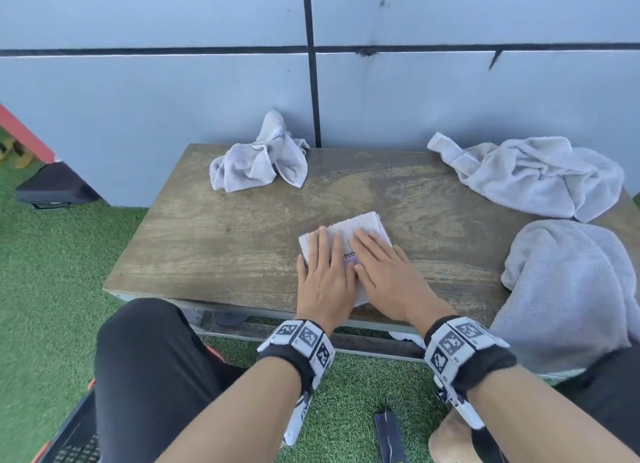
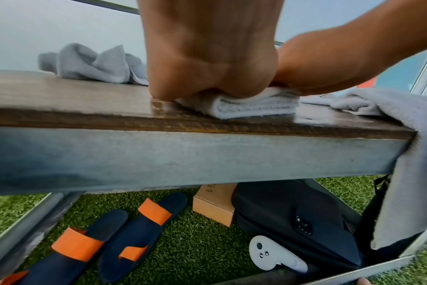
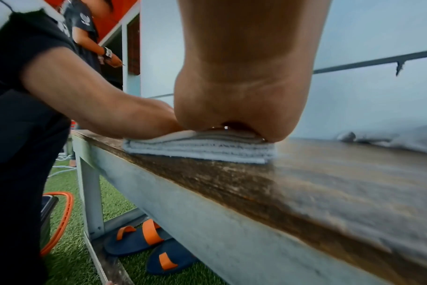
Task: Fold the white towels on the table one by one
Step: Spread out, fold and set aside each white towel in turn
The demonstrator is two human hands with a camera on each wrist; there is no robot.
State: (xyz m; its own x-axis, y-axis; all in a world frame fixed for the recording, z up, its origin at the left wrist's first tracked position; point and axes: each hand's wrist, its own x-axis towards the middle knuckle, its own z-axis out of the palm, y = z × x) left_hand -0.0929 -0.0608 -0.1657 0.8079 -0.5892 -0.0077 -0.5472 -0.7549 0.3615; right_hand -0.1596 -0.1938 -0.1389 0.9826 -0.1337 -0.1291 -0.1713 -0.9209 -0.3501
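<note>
- I have both hands flat on the folded towel (image 1: 360, 229), which lies on the worktop (image 1: 214, 241) near its front edge, about midway along.
- My left hand (image 1: 325, 272) has a slack grip: fingers straight and spread, palm pressing the towel's left half.
- My right hand (image 1: 388, 272) is the same, fingers straight, lying just beside the left with the thumbs touching.
- From the wrist views the folded towel shows as a stack of several layers squashed under my palms.
- A crumpled towel (image 1: 259, 161) sits at the back of the worktop against the wall, well apart from my hands.
- A larger rumpled towel (image 1: 533, 175) lies at the back right corner.
- Another big towel (image 1: 568, 282) hangs over the worktop's right front edge, near my right wrist.
- Under the worktop on the green turf I see orange-strapped sandals (image 2: 115, 237), a cardboard box (image 2: 215, 210), a black bag (image 2: 293, 217) and a white controller (image 2: 273, 254).
</note>
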